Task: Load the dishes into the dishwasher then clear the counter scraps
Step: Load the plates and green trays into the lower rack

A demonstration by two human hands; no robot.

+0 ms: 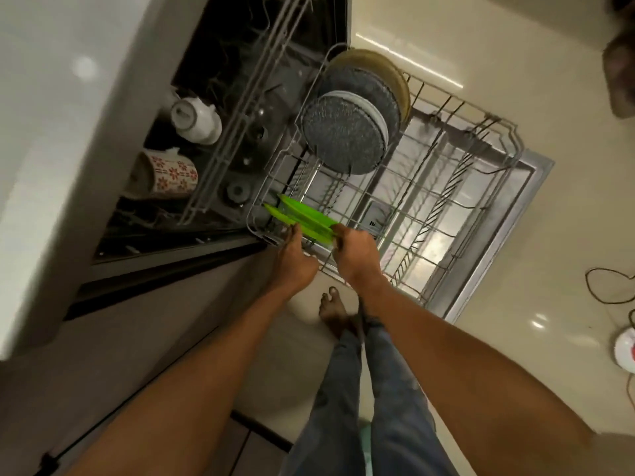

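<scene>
Head view: both hands at the near corner of the pulled-out grey wire lower rack (446,187). Right hand (355,254) grips the edge of a bright green flat plastic plate (305,218), holding it on edge so it slots between the tines. Left hand (292,259) touches the plate's near rim with straight fingers, likely steadying it. Speckled grey round plates (343,139) stand upright further back, same reason.

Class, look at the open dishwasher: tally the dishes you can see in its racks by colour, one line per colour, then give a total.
Green plates: 2
Grey plates: 2
Tan plate: 1
White cup: 1
Red-flowered mug: 1
Total: 7
</scene>
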